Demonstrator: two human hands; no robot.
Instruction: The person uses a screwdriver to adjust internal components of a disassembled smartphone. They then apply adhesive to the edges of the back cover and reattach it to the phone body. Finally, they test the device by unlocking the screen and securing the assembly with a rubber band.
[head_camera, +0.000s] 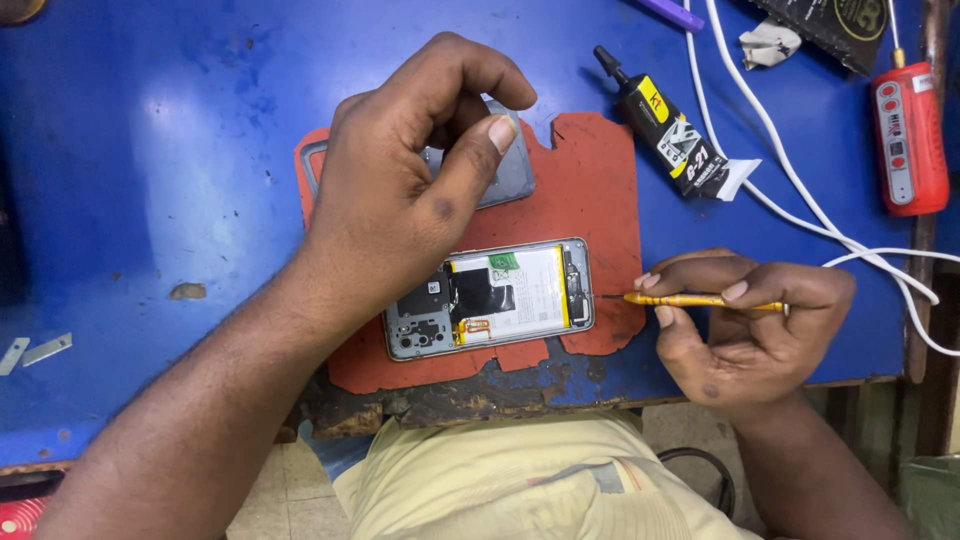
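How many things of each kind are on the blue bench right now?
Phone, opened: 1
Back cover: 1
Red mat: 1
Screwdriver: 1
Glue tube: 1
White cable: 1
Red tool: 1
Metal strips: 2
Total: 9

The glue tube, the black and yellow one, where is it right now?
In the head view the glue tube lies on the blue table at upper right, between the red mat and the white cable, beyond the right hand.
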